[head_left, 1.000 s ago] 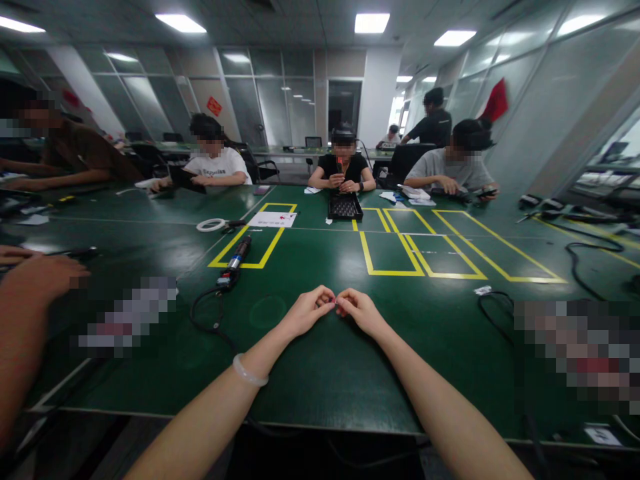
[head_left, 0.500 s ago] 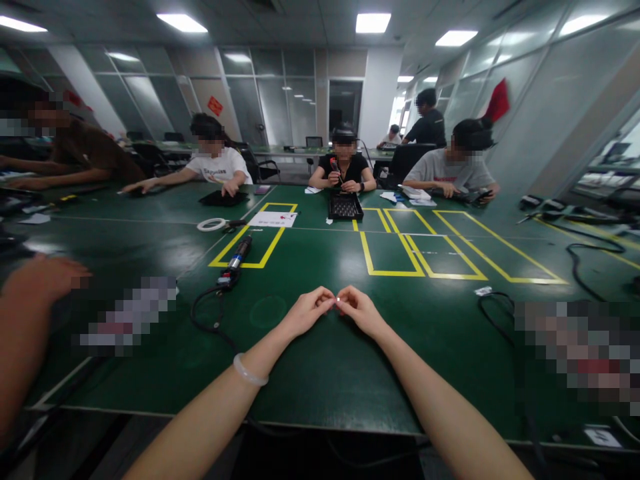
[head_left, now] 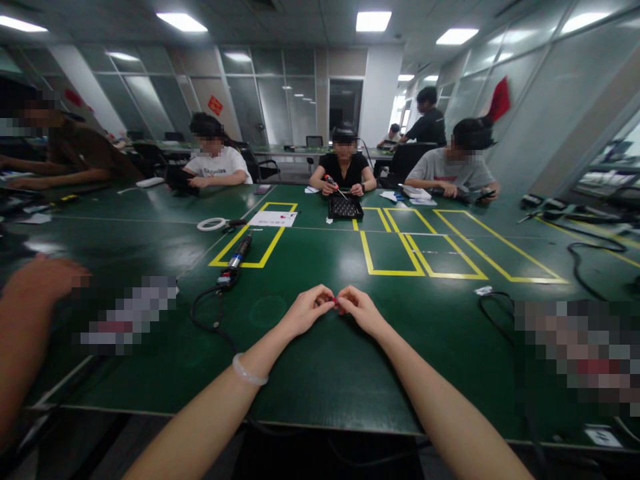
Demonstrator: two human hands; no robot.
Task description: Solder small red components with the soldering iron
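Green table (head_left: 325, 380), close work near the middle

I saw the near edge well this side of the left hand (head_left: 307, 312) and right hand (head_left: 363, 312), leaving room to move before the corded tool (head_left: 237, 257) at left. Far off, a black tray (head_left: 346, 217) held dark shapes, too small to name. Both sets of fingers curled, tips all but meeting at something small and red (head_left: 335, 301); which gripped it, I couldn't tell.

The wearer's two hands (head_left: 311, 311), one bracelet (head_left: 247, 375), one white coil (head_left: 211, 229)
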